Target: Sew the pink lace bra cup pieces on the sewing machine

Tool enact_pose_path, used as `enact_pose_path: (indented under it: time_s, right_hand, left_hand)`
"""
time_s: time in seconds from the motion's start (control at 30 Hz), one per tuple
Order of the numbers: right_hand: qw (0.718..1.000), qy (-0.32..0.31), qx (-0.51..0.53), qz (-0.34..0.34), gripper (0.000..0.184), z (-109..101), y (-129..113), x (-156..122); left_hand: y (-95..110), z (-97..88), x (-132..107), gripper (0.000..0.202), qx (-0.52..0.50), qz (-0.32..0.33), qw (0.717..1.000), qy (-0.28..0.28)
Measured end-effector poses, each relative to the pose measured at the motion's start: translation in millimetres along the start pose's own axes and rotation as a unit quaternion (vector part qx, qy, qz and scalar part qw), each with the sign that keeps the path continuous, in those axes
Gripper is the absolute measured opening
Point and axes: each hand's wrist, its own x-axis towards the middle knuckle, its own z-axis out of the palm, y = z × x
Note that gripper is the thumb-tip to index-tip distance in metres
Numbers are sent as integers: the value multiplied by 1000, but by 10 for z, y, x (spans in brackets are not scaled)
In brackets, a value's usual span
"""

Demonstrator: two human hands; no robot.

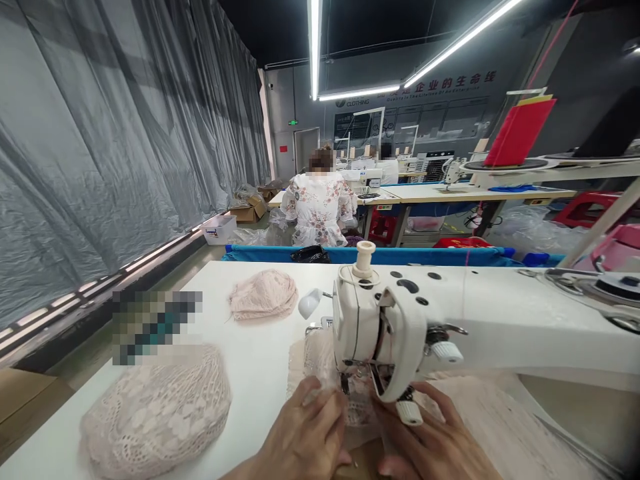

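A white sewing machine (pixel 380 320) stands over the worktable, its needle area low at the front. Pale pink lace fabric (pixel 357 412) lies under the presser foot (pixel 345 381). Just left of the foot, my left hand (pixel 313 430) has its fingers bent and closed on the lace. On the right side, my right hand (pixel 435 433) grips the same fabric near the needle; a white knob and the machine's guard cover part of its fingers. More pale pink cloth (pixel 500 413) spreads beneath the machine arm at the right.
On the white tabletop (pixel 250 340) rest a large lace bundle (pixel 160 413) and a smaller pink cloth pile (pixel 263 295). A red thread cone (pixel 520 132) stands at the upper right. Ahead sits a person in a floral top (pixel 323 207), beyond a blue cloth edge (pixel 260 253).
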Motion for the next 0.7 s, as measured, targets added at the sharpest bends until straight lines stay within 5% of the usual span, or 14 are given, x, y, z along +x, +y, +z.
enact_pose_path:
  time_s: [0.13, 0.43, 0.7]
  right_hand:
    - [995, 53, 42, 75, 54, 2, -12, -38]
    - [998, 21, -63, 5, 37, 56, -62, -87]
    - [999, -5, -42, -27, 35, -17, -80, -18]
  left_hand:
    - [7, 23, -11, 30, 3, 14, 1000, 1]
    - [18, 7, -20, 28, 20, 5, 1000, -16]
    - [37, 42, -30, 24, 35, 5, 999, 20]
